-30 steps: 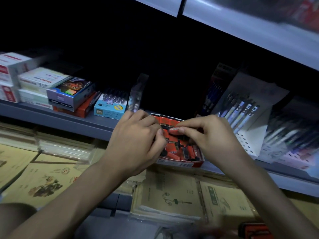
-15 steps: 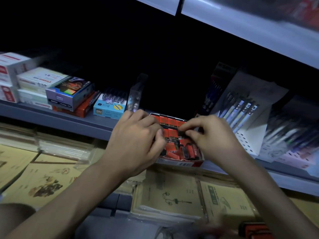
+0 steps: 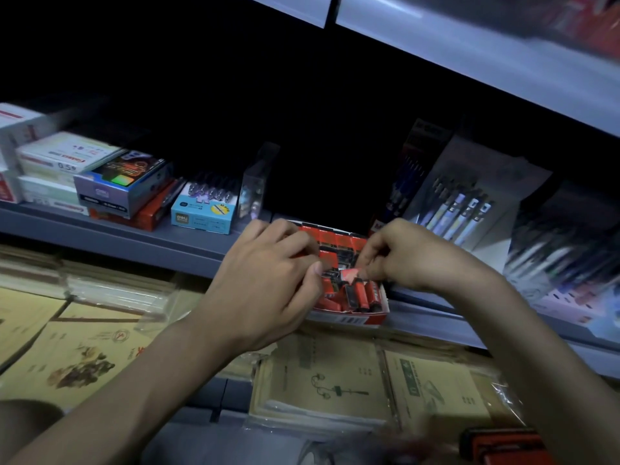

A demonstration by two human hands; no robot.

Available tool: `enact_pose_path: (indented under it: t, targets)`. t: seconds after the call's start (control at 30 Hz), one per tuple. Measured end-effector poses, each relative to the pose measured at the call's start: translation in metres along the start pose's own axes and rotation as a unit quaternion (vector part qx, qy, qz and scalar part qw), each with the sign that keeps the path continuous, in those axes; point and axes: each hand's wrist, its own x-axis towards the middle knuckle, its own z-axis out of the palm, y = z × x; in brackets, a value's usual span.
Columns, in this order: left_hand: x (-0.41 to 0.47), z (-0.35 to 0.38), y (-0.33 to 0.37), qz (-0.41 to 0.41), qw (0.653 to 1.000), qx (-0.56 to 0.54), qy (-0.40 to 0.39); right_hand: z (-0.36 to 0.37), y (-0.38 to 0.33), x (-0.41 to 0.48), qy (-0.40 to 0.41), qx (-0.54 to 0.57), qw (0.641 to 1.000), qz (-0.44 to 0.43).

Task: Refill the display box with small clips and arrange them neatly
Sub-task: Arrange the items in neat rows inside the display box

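The red display box (image 3: 349,318) sits at the near edge of the grey shelf (image 3: 167,243), between my two hands. Small red clip packs (image 3: 364,295) fill it, some upright in rows at the far side, others tilted at the near side. My right hand (image 3: 412,256) pinches one red pack (image 3: 350,275) just above the box's middle. My left hand (image 3: 268,280) lies curled over the box's left part; I cannot tell whether it grips anything. A blue box (image 3: 201,213) stands further left.

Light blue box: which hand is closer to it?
Left. The left hand sits just right of the light blue box; the right hand, pinching a clip pack, is farther right.
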Motion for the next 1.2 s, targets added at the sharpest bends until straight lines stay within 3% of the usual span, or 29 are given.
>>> enact_pose_path:
  t: [0.17, 0.3, 0.4, 0.67, 0.83, 0.97, 1.2]
  targets:
    - [0.001, 0.0, 0.0, 0.004, 1.0, -0.002, -0.001, -0.001, 0.007, 0.001, 0.07, -0.012, 0.997, -0.015]
    - [0.003, 0.001, -0.001, 0.001, 1.0, -0.004, -0.004, 0.002, 0.002, -0.007, 0.12, -0.095, 0.984, -0.09]
    - [0.004, 0.002, -0.001, -0.004, 1.0, -0.007, -0.003, 0.008, 0.001, -0.007, 0.139, -0.086, 0.978, -0.127]
    - [0.004, 0.003, -0.001, -0.005, 1.0, -0.011, 0.004, 0.014, 0.011, 0.001, 0.13, 0.029, 0.98, -0.148]
    - [0.002, 0.004, 0.0, 0.0, 1.0, -0.017, 0.012, 0.016, 0.013, 0.004, 0.103, 0.02, 0.973, -0.205]
    - [0.002, 0.005, 0.0, -0.003, 1.0, -0.018, 0.008, 0.011, 0.015, 0.005, 0.074, 0.045, 0.978, -0.19]
    - [0.001, 0.004, 0.0, 0.004, 1.0, -0.022, 0.018, 0.008, 0.012, 0.005, 0.023, -0.021, 0.983, -0.18]
